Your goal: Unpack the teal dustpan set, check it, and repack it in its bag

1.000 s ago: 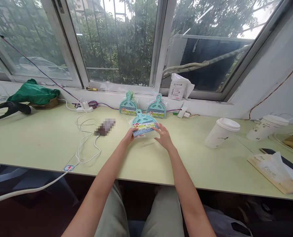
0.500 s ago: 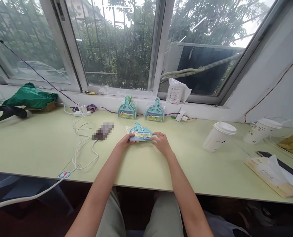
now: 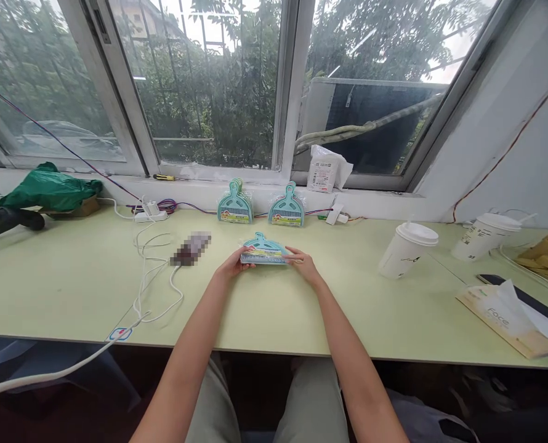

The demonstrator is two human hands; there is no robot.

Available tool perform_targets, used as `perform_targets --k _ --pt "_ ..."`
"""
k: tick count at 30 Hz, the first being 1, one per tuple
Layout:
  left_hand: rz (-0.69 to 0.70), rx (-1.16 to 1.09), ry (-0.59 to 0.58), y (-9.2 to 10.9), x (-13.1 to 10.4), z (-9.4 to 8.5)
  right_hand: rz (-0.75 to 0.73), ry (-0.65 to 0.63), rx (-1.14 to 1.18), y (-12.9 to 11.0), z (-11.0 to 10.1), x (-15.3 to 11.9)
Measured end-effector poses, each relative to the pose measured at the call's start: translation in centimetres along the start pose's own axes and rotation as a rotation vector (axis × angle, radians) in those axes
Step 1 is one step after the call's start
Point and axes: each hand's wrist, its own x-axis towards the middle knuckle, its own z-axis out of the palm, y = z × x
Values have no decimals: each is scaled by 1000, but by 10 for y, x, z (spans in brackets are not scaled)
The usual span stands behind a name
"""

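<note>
The left hand (image 3: 231, 266) pinches the left end of a packaged dustpan set (image 3: 263, 252); the right hand (image 3: 304, 266) grips its right end. The pack lies almost flat, mid-counter (image 3: 71, 277), well back from the front edge. It looks like the setting-down step; next, a clean release. Left lies a cable (image 3: 156, 271), behind stand two more sets (image 3: 235, 206), a cup (image 3: 407, 249) sits well right. Room is ample.
</note>
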Motion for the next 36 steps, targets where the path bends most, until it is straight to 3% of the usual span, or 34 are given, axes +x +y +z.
perform_targets --k 3,9,14,18,23,28,32,36 --pt "-6 -16 -51 1 -2 0 81 19 116 -4 2 -2" --pt "47 85 -196 -3 -3 2 139 213 24 3 5 0" --pt "96 237 -261 -7 -7 12 61 422 -153 8 5 2" --pt "107 383 -321 -6 -12 21 79 423 -75 17 2 5" --pt "222 412 -236 -3 -20 28 294 297 -16 35 -2 8" --pt "292 347 -298 -3 -28 37 309 485 -51 31 -1 9" --pt "413 357 -91 -14 -15 43 235 511 -15 17 5 6" --pt "408 352 56 -21 5 39 148 540 -5 -4 13 1"
